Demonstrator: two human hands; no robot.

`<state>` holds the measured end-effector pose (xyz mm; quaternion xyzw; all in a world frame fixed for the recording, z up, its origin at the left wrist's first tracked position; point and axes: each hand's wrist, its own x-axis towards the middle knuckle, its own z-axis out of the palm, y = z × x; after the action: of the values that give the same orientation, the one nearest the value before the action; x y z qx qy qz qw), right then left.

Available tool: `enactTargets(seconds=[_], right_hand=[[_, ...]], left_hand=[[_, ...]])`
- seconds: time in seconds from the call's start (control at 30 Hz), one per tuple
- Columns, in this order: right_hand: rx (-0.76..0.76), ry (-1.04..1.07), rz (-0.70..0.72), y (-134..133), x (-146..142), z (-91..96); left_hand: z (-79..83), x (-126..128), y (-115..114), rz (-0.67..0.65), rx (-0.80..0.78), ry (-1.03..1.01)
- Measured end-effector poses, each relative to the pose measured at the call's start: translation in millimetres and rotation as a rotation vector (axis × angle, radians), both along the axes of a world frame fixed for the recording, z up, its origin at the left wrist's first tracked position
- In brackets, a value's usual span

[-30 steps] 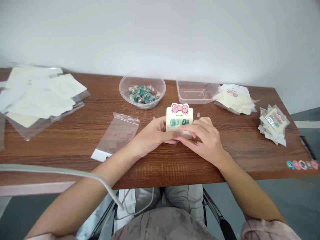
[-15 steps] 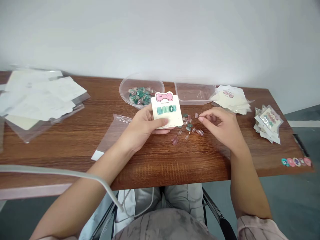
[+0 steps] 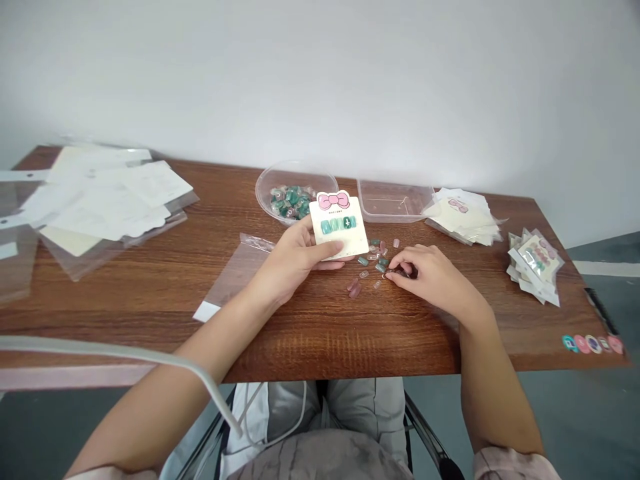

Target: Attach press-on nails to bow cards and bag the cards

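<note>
My left hand (image 3: pixel 303 253) grips a white display card (image 3: pixel 353 244) by its lower edge, thumb on the front. A pink bow tops the card, and a row of green press-on nails (image 3: pixel 336 225) is fixed across it. Just right of the card, my right hand (image 3: pixel 425 273) is low over the tabletop, thumb and fingertips closed together at the edge of a scatter of loose press-on nails (image 3: pixel 363 261), green, pink and clear. Whatever lies between those fingertips is too small or hidden to make out.
Behind the card stands a round clear bowl (image 3: pixel 261 193) of nails, beside a rectangular clear tray (image 3: pixel 365 212). Blank cards (image 3: pixel 463 220) and packed nail sets (image 3: pixel 537 263) lie at right. A clear bag (image 3: pixel 233 273) and white packets (image 3: pixel 110 200) are at left. A pale cable (image 3: pixel 125 348) crosses my left forearm.
My right hand has come down and slightly left, from beside a pink nail to the near part of the loose nails. The left hand still holds the card; the whole view has shifted slightly.
</note>
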<state>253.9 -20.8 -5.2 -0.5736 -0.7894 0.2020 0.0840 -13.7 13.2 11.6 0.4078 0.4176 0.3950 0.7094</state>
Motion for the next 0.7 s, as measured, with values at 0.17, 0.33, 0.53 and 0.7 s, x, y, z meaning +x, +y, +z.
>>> enactTargets(seconds=[0.17,0.33,0.53,0.7], right_hand=[[0.006,0.0,-0.036,-0.2,2.2,1.4],[0.025,-0.015,-0.072,0.2,2.1,2.8],[0.04,-0.014,-0.044,1.3,2.1,2.0],[0.048,-0.008,-0.018,1.7,2.9,1.9]], left_hand=[[0.1,0.1,-0.6,-0.01,0.008,0.001],[0.1,0.3,-0.7,-0.019,-0.003,0.016],[-3.2,0.1,-0.8,-0.037,-0.008,0.007],[-1.2,0.1,-1.8,-0.053,-0.022,0.009]])
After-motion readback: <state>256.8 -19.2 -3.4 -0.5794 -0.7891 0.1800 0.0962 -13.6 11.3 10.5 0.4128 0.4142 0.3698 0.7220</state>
